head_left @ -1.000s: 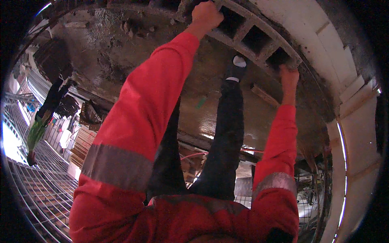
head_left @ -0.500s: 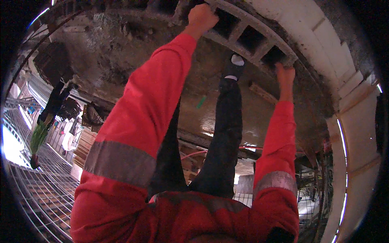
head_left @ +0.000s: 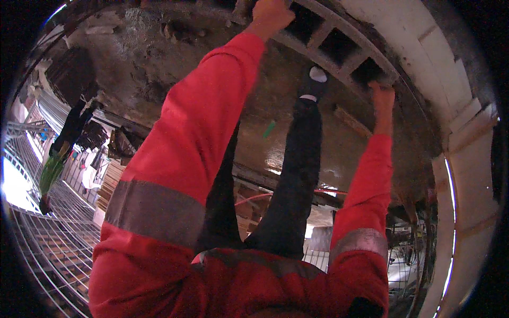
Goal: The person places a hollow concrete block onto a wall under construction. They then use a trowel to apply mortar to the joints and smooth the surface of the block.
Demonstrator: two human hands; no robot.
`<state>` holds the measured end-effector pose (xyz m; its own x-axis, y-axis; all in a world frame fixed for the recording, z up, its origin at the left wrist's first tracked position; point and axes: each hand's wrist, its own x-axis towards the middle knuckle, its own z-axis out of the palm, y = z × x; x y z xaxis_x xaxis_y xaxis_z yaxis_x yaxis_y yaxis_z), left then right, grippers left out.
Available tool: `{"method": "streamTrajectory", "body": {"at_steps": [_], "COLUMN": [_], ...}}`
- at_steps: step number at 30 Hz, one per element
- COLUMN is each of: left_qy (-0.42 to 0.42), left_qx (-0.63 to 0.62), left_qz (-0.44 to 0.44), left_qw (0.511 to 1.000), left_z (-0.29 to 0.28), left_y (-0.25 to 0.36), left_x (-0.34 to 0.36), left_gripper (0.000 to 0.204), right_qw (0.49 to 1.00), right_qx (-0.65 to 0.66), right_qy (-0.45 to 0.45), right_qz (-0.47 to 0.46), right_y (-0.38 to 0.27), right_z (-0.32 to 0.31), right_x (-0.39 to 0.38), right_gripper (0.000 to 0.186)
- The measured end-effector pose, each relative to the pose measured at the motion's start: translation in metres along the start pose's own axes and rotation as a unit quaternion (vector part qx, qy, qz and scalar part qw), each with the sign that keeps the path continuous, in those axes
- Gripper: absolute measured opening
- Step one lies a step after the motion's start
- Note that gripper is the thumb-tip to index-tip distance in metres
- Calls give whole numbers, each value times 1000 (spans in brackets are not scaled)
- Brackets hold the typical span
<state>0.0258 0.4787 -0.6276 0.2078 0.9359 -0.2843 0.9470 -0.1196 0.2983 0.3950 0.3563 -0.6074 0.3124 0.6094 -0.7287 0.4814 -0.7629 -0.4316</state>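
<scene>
A grey hollow concrete block (head_left: 321,34) with dark square cells lies across the top of the view, alongside a pale wall. My left hand (head_left: 271,17) is closed on its left end, partly cut off by the upper edge of the picture. At the other end, my right hand (head_left: 384,99) is closed with the fingers hooked over the rim of the last cell. Both arms are stretched out in red sleeves. The fingertips inside the cells are hidden. One of my shoes (head_left: 317,75) stands close beside the block.
More hollow blocks (head_left: 241,9) run on at the upper left. A short wooden piece (head_left: 352,121) and a green strip (head_left: 270,129) lie on the wet ground. At the far left is a person in a green top (head_left: 51,172) near wire mesh (head_left: 42,249). The pale wall (head_left: 408,37) curves along the right.
Both hands and the block sit slightly farther right in the picture, as do the shoe and the ground. My grip on the block looks the same.
</scene>
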Motion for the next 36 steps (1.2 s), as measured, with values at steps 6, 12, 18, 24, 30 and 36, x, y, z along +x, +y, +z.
{"method": "streamTrajectory", "body": {"at_steps": [6, 12, 18, 24, 30, 36], "left_qy": [-7, -84, -20, 80, -9, 9], "left_qx": [-20, 121, -72, 64, -75, -39], "left_qz": [-25, 120, -89, 82, -79, -57], "left_qw": [999, 982, 993, 991, 994, 998], "left_z": [9, 6, 0, 14, 14, 10], "left_y": [-4, -8, 1, -14, -17, -7], "left_x": [1, 6, 0, -6, -1, 1], "left_gripper": [24, 22, 31, 34, 32, 39], "right_qw": [999, 998, 986, 995, 992, 995], "right_qx": [-10, -44, -166, -91, -121, -93], "right_qy": [-18, -21, -10, -26, -14, -29], "right_qz": [-51, -42, -30, 1, -45, -25], "right_y": [4, 6, -9, -4, 6, -1], "right_z": [0, -3, -6, -5, -3, -6], "right_x": [2, 8, 2, 4, 8, -4], "right_gripper": [32, 34, 43, 45, 45, 48]}}
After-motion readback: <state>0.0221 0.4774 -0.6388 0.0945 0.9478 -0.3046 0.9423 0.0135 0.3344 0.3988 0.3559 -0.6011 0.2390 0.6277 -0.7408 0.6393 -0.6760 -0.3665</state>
